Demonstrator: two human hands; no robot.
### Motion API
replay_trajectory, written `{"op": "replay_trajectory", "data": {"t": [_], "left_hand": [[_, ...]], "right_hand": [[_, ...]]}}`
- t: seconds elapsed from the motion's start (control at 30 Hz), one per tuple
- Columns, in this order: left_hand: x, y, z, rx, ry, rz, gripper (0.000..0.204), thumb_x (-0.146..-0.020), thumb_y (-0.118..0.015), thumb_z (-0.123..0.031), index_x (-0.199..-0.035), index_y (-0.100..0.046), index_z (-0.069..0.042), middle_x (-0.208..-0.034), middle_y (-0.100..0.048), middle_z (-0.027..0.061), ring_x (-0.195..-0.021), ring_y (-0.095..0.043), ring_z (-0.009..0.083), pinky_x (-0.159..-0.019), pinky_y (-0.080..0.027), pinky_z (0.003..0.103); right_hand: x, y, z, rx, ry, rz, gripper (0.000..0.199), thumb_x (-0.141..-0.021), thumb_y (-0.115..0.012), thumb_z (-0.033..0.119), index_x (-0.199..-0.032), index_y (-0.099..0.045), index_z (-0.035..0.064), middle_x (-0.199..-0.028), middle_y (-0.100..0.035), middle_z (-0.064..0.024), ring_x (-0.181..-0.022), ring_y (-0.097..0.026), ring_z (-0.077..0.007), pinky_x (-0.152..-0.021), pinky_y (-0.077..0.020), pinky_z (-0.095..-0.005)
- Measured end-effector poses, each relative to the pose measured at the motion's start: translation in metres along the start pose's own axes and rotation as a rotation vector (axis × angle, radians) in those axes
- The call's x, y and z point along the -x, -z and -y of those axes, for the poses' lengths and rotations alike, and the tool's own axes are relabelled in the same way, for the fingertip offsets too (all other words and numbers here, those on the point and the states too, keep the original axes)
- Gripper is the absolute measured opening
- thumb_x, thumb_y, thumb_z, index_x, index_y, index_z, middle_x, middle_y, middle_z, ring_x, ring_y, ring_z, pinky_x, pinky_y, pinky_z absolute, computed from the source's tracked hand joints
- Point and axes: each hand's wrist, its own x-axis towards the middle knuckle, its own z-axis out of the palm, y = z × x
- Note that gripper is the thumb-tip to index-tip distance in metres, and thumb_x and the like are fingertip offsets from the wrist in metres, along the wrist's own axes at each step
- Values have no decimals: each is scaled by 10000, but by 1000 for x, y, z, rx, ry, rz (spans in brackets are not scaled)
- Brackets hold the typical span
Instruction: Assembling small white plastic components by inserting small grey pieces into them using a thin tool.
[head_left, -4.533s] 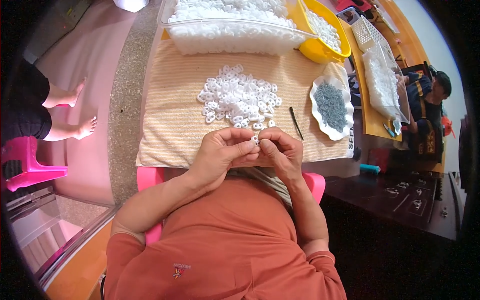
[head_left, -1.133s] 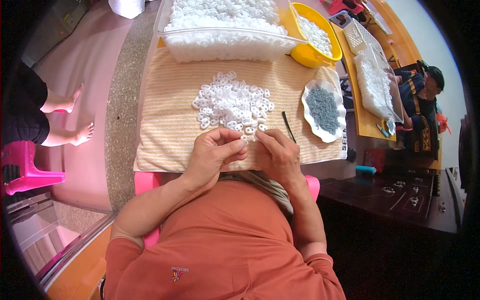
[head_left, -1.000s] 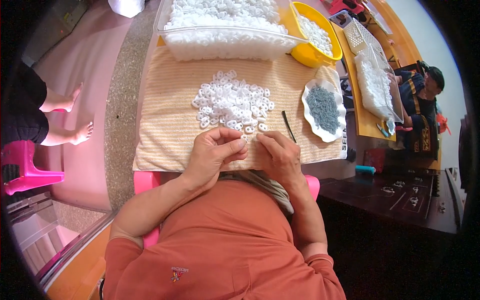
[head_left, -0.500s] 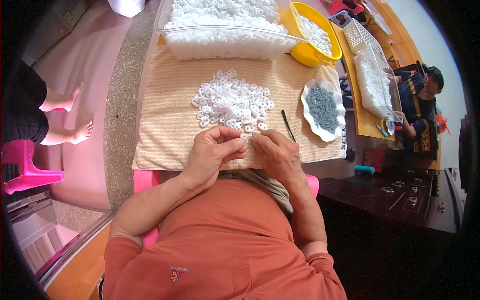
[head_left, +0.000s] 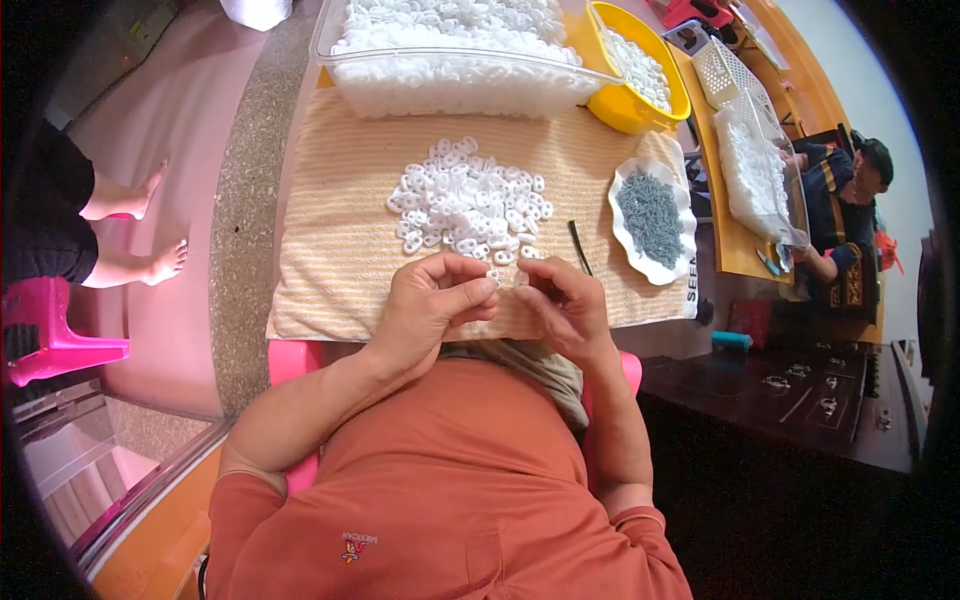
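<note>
Left hand point(head_left: 432, 300): fingers pinched shut on a small white plastic ring point(head_left: 494, 275), at the cloth's near edge.
Right hand point(head_left: 560, 305): curled; grip unclear.
Clear tub point(head_left: 450, 75): white rings.
Yellow bowl point(head_left: 622, 100): white pieces.
White dish point(head_left: 627, 235): grey pieces.
Loose ring pile point(head_left: 465, 205): on striped cloth point(head_left: 330, 240).

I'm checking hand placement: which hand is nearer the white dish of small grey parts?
Right. The right hand lies just below and left of the white dish; the left hand is farther left, beyond the right hand, below the pile of white rings.
</note>
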Motion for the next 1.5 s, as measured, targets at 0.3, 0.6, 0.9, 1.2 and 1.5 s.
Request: {"op": "replay_trajectory", "data": {"t": [0.3,0.6,0.9,1.2,1.5], "left_hand": [[1,-2,-2,-8,19,-8,134,-862,-656,-39,-987,-612,-18,-854,-663,58,-756,-657,121,-712,-570,252],[0,0,1,-30,10,3,136,-859,-658,-40,-987,-617,-20,-855,-667,64,-754,-665,127,-701,-580,257],[1,-3,-1,-17,24,5,132,-867,-649,-20,-986,-600,8,-850,-662,74,-758,-652,122,-707,-562,247],[1,-1,0,-20,19,34,143,-871,-648,-25,-999,-596,11,-873,-665,85,-773,-656,132,-710,-564,252],[1,-1,0,-29,31,19,152,-874,-650,-37,-1008,-597,9,-883,-663,79,-774,-656,126,-711,-566,247]], "right_hand": [[5,-10,1,-485,-247,-40,298,-859,-664,-2,-1149,-609,-46,-874,-622,-18,-745,-573,-59,-642,-462,-193],[7,-14,-1,-567,-237,-74,297,-865,-645,-20,-1156,-601,-54,-909,-639,-52,-800,-607,-95,-684,-495,-212],[6,-16,-1,-586,-187,-58,307,-857,-642,-42,-1160,-594,-62,-944,-637,-83,-790,-624,-116,-686,-509,-225],[5,-16,0,-568,-122,-49,300,-868,-637,-27,-1164,-594,-59,-1013,-614,-96,-806,-625,-121,-711,-506,-224],[6,-17,-9,-527,-88,-41,298,-878,-617,-34,-1173,-585,-63,-1014,-611,-111,-811,-637,-142,-708,-519,-238]]}}
